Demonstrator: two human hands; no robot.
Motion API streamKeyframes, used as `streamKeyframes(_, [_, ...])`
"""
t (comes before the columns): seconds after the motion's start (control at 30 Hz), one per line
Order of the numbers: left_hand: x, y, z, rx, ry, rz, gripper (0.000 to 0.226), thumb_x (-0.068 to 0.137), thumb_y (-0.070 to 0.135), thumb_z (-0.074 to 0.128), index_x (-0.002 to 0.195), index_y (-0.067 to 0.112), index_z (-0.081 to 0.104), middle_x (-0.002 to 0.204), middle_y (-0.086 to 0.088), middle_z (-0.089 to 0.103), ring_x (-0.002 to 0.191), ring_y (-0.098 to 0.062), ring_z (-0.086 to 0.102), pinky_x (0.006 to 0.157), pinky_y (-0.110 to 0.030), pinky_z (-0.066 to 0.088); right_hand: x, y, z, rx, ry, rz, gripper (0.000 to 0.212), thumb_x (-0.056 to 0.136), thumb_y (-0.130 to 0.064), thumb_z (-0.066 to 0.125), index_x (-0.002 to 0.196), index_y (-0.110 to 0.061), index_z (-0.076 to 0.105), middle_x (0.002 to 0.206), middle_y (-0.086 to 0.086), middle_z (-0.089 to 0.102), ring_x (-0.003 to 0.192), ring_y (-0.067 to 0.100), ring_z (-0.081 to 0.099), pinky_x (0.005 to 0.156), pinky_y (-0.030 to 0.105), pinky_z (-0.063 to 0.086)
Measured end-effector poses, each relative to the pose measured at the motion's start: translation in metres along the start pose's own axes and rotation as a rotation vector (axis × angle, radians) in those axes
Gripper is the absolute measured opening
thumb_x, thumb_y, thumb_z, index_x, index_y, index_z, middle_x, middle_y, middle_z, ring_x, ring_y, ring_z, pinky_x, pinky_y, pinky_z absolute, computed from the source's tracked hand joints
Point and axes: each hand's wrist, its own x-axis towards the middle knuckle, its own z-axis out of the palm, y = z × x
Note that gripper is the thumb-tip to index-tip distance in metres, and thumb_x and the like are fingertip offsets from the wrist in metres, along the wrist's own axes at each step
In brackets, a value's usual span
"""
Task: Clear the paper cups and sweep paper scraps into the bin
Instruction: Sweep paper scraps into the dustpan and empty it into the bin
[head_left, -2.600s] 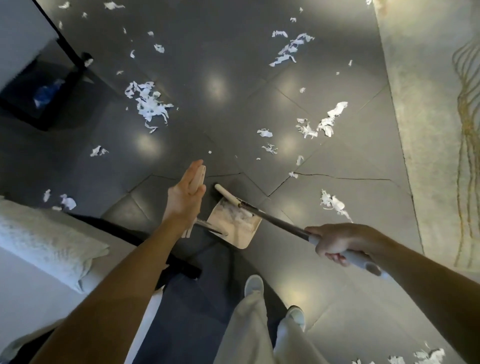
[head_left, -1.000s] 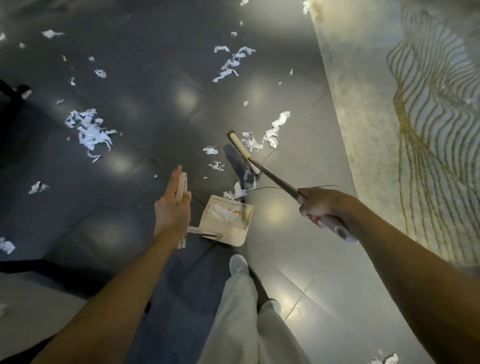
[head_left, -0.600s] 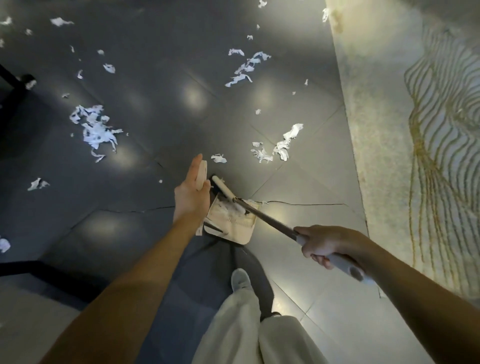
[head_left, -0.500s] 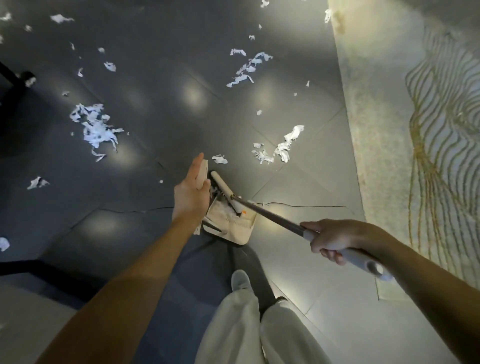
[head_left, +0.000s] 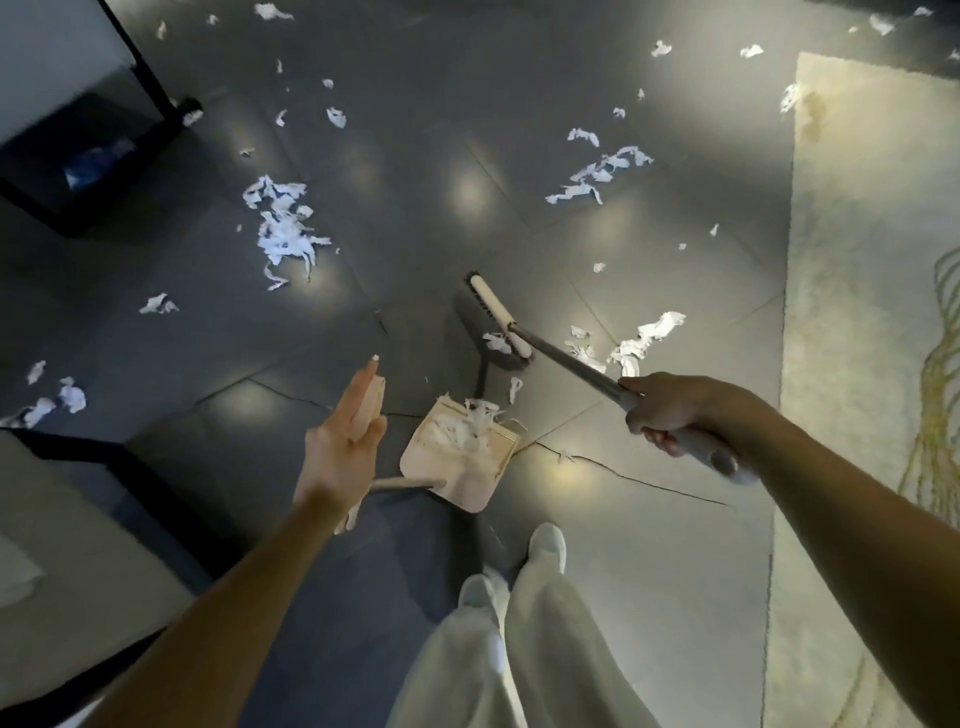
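sweeping step. right hand (head_left: 675, 415) clamped on broom (head_left: 497, 319); left hand (head_left: 337, 452), fingers straight, steadies dustpan (head_left: 467, 480) handle. paper scraps (head_left: 649, 338) lie just right of broom head; next: drag them into dustpan.

Pale rug (head_left: 857, 234) w/ gold line pattern along the right, dark grey tile floor (head_left: 441, 130) w/ a crack (head_left: 649, 480) nr white shoes (head_left: 546, 543) & pale trousers (head_left: 545, 649).
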Motion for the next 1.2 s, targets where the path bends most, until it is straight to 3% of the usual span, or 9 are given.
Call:
streamKeyframes(0.13, [-0.004, -0.022, -0.022, 0.043, 0.011, -0.056, 0.067, 0.096, 0.021, 0.056, 0.123, 0.077, 0.03, 0.132, 0.013, 0.047, 0.082, 0.021, 0.055, 0.071, 0.007, 0.034, 0.043, -0.027, -0.003, -0.14, 0.004, -0.041, 0.022, 0.087, 0.008, 0.042, 0.104, -0.005, 0.045, 0.068, 0.012, 0.048, 0.057, 0.021, 0.043, 0.055, 0.029, 0.037])
streamKeyframes(0.23, [-0.006, -0.026, -0.027, 0.049, 0.02, -0.079, 0.066, 0.095, 0.025, 0.056, 0.119, 0.08, 0.029, 0.13, 0.012, 0.051, 0.092, 0.012, 0.058, 0.077, 0.005, 0.034, 0.06, -0.037, 0.009, -0.236, -0.031, -0.036, 0.031, 0.088, 0.004, 0.044, 0.117, -0.007, 0.043, 0.07, 0.014, 0.05, 0.067, 0.026, 0.049, 0.062, 0.032, 0.04])
streamKeyframes(0.37, [0.003, -0.02, -0.022, 0.089, 0.067, -0.091, 0.065, 0.096, 0.017, 0.054, 0.127, 0.07, 0.035, 0.121, 0.016, 0.052, 0.08, 0.021, 0.057, 0.071, 0.008, 0.032, 0.054, -0.028, 0.037, -0.288, -0.048, -0.034, 0.026, 0.084, 0.002, 0.047, 0.105, -0.012, 0.049, 0.06, 0.006, 0.052, 0.041, 0.015, 0.051, 0.04, 0.019, 0.039])
streamKeyframes(0.5, [0.008, -0.015, -0.019, 0.044, 0.114, -0.091, 0.06, 0.094, 0.011, 0.057, 0.138, 0.049, 0.042, 0.108, 0.028, 0.057, 0.073, 0.02, 0.056, 0.067, 0.006, 0.035, 0.033, -0.007, 0.06, -0.211, -0.175, 0.006, 0.023, 0.08, -0.001, 0.05, 0.082, -0.024, 0.046, 0.049, 0.004, 0.053, 0.029, 0.011, 0.045, 0.038, 0.018, 0.039])
streamKeyframes(0.63, [0.006, -0.013, -0.02, 0.015, 0.107, -0.067, 0.057, 0.093, 0.013, 0.058, 0.127, 0.056, 0.044, 0.084, 0.027, 0.056, 0.051, 0.005, 0.052, 0.056, -0.002, 0.041, 0.002, -0.004, 0.066, -0.144, -0.286, 0.087, 0.017, 0.083, -0.003, 0.048, 0.093, -0.017, 0.048, 0.039, 0.001, 0.048, 0.034, 0.014, 0.041, 0.043, 0.02, 0.038])
streamKeyframes(0.73, [-0.002, -0.018, -0.018, -0.013, 0.067, -0.073, 0.057, 0.094, 0.014, 0.057, 0.127, 0.059, 0.044, 0.085, 0.015, 0.058, 0.048, 0.0, 0.05, 0.052, -0.015, 0.048, -0.022, 0.0, 0.065, -0.068, -0.361, 0.125, 0.034, 0.087, -0.001, 0.045, 0.115, -0.022, 0.049, 0.04, 0.0, 0.043, 0.032, 0.012, 0.036, 0.04, 0.015, 0.035])
streamKeyframes(0.87, [-0.022, -0.021, -0.017, 0.012, -0.008, -0.007, 0.06, 0.096, 0.016, 0.056, 0.13, 0.062, 0.038, 0.105, 0.0, 0.063, 0.067, -0.001, 0.061, 0.075, -0.029, 0.057, -0.048, 0.009, 0.076, -0.011, -0.347, 0.123, 0.051, 0.088, 0.003, 0.041, 0.135, -0.017, 0.041, 0.039, 0.0, 0.038, 0.032, 0.012, 0.033, 0.039, 0.014, 0.033])
streamKeyframes(1.0, [-0.035, -0.018, -0.019, 0.056, -0.095, 0.053, 0.056, 0.097, 0.016, 0.053, 0.142, 0.044, 0.037, 0.128, -0.013, 0.058, 0.108, -0.029, 0.059, 0.1, -0.039, 0.044, -0.07, 0.024, 0.089, 0.036, -0.261, 0.103, 0.052, 0.088, 0.004, 0.043, 0.135, -0.016, 0.042, 0.039, 0.001, 0.04, 0.032, 0.013, 0.034, 0.039, 0.015, 0.033])
streamKeyframes(1.2, [-0.053, -0.005, -0.014, 0.169, -0.142, 0.103, 0.054, 0.097, 0.019, 0.051, 0.142, 0.046, 0.036, 0.108, -0.016, 0.063, 0.083, -0.033, 0.061, 0.086, -0.045, 0.052, -0.087, 0.058, 0.099, 0.117, -0.123, 0.13, 0.039, 0.085, 0.007, 0.041, 0.115, -0.016, 0.052, 0.041, 0.002, 0.04, 0.032, 0.013, 0.034, 0.038, 0.016, 0.032])
